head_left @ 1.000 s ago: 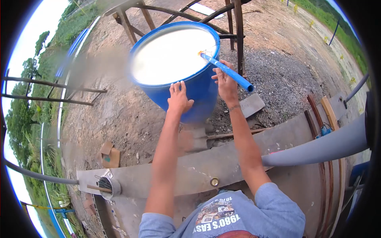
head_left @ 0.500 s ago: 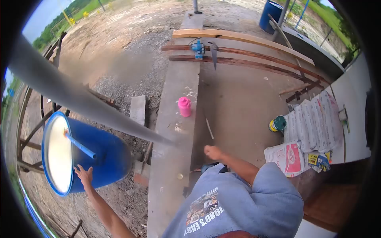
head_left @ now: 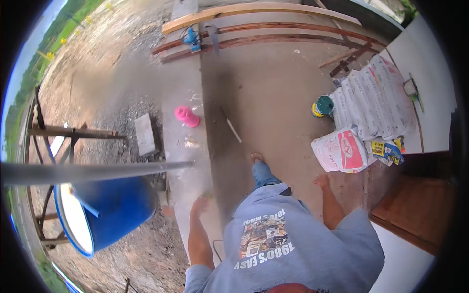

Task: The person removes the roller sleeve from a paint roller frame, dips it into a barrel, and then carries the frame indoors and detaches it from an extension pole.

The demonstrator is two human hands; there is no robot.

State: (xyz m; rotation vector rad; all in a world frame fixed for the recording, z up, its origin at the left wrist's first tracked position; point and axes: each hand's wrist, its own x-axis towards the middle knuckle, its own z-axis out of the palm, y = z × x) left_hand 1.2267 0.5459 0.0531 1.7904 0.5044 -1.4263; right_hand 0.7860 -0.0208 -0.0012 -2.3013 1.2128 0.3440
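Note:
My left hand (head_left: 199, 205) hangs over the concrete ledge (head_left: 183, 149), blurred, its fingers loosely stretched with nothing visible in them. On my other side, my right hand (head_left: 321, 180) is held low above the floor, fingers apart, below the red-and-white cement bag (head_left: 342, 149). A pink bottle (head_left: 187, 116) stands on the ledge, ahead of my left hand. Left of that hand lies a blue drum (head_left: 115, 210) with a pale open end and a blue pipe (head_left: 88, 202) at its mouth. One of my feet shows on the floor ahead of my shirt.
Stacked bags (head_left: 373, 102) and a green-and-yellow can (head_left: 322, 106) are at the right. Long timbers (head_left: 273, 29) cross the far floor, with a blue power tool (head_left: 192, 39) on them. A grey pole (head_left: 97, 172) crosses the left side. A thin stick (head_left: 232, 127) lies on the floor.
The view has turned down and to the right. My left hand has moved from beside the drum to over the ledge. My right hand has swung outward and its closed fingers have loosened.

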